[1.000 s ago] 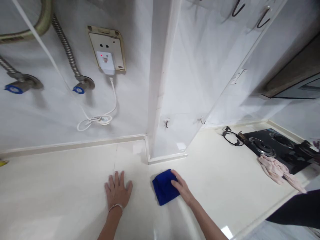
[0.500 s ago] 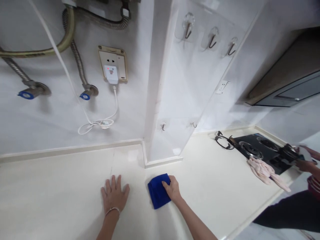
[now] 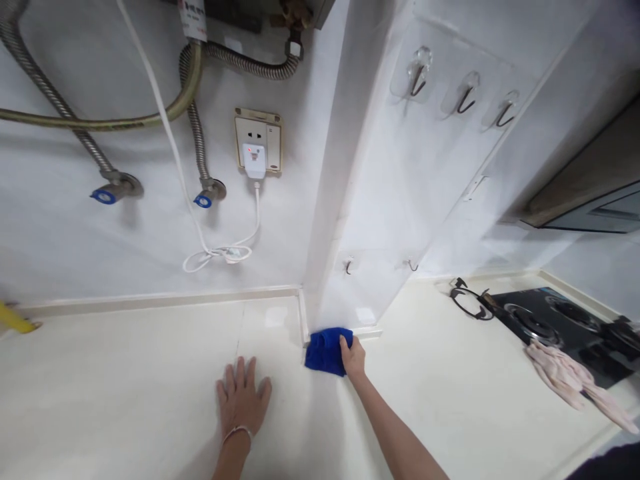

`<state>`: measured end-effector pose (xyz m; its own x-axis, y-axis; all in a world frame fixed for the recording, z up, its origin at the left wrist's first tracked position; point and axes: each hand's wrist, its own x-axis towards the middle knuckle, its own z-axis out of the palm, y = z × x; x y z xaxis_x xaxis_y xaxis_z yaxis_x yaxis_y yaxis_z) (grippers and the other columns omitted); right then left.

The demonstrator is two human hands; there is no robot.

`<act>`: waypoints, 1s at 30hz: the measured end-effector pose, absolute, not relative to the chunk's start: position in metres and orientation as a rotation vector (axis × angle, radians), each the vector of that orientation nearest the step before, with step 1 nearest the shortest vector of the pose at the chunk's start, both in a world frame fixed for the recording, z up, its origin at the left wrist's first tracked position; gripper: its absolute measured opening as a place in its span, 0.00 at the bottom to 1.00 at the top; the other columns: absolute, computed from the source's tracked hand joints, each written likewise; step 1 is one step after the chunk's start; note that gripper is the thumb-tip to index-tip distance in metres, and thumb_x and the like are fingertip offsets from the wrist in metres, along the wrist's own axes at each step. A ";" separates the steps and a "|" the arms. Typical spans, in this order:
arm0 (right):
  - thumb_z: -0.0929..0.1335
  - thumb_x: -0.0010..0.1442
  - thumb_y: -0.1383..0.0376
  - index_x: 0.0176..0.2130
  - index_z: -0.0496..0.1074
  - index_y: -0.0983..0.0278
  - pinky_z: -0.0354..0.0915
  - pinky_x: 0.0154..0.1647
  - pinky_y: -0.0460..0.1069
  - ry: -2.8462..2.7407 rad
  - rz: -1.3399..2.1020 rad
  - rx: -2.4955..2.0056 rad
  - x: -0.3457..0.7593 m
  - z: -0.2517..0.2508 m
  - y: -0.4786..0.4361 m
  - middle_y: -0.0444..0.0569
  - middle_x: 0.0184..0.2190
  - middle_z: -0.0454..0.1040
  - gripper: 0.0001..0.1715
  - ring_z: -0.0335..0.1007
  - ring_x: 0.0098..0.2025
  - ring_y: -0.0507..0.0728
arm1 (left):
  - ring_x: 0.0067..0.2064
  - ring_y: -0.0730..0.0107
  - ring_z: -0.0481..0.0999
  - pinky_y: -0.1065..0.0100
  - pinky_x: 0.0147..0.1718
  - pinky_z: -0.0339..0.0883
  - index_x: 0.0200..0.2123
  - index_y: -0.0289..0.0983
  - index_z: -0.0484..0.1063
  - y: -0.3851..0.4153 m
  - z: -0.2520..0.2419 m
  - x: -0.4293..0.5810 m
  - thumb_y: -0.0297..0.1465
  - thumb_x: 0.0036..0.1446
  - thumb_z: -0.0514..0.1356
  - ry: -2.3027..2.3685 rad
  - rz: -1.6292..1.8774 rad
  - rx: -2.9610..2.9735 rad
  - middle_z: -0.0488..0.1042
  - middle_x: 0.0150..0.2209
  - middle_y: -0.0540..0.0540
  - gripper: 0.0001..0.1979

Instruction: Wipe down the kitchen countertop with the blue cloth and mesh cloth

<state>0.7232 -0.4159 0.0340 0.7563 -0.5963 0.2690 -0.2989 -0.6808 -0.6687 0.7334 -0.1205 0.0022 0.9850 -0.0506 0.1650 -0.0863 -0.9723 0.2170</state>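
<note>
Right hand (image 3: 354, 355) curls its fingers over the cloth (image 3: 324, 350) at the pillar (image 3: 350, 200) foot. The cloth looks soft and light, best gripped from above. Left hand (image 3: 243, 403) lies with fingers spread on the bench (image 3: 125, 373).

At the upper left of my view, corrugated hoses (image 3: 197, 140) run down to two blue-handled valves (image 3: 105, 195). A white plug (image 3: 255, 162) sits in the wall socket (image 3: 259, 141) at upper centre, with its cord (image 3: 220, 253) looped below. Three hooks (image 3: 417, 77) hang at the upper right. At the right edge, a pink rag (image 3: 565, 377) lies against the black hob (image 3: 560, 320).
</note>
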 end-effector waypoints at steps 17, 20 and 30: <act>0.68 0.63 0.49 0.68 0.54 0.81 0.45 0.67 0.78 0.376 -0.925 -2.780 0.719 0.004 -0.330 0.78 0.66 0.56 0.50 0.36 0.73 0.81 | 0.75 0.39 0.43 0.38 0.71 0.38 0.69 0.35 0.59 -0.119 0.003 0.734 0.43 0.65 0.46 -0.085 0.239 2.889 0.54 0.73 0.36 0.33; 0.66 0.65 0.59 0.67 0.56 0.80 0.47 0.65 0.79 0.476 -1.050 -2.743 0.731 -0.004 -0.324 0.77 0.63 0.61 0.41 0.41 0.72 0.80 | 0.75 0.40 0.43 0.39 0.70 0.40 0.70 0.36 0.57 -0.118 0.006 0.735 0.43 0.66 0.44 -0.098 0.202 2.899 0.54 0.74 0.36 0.33; 0.63 0.64 0.75 0.59 0.70 0.62 0.48 0.67 0.66 0.004 -1.149 -2.859 0.725 -0.006 -0.411 0.56 0.54 0.75 0.26 0.64 0.61 0.62 | 0.74 0.39 0.47 0.40 0.69 0.44 0.70 0.37 0.57 -0.117 0.005 0.740 0.46 0.65 0.39 -0.107 0.224 3.000 0.53 0.73 0.37 0.35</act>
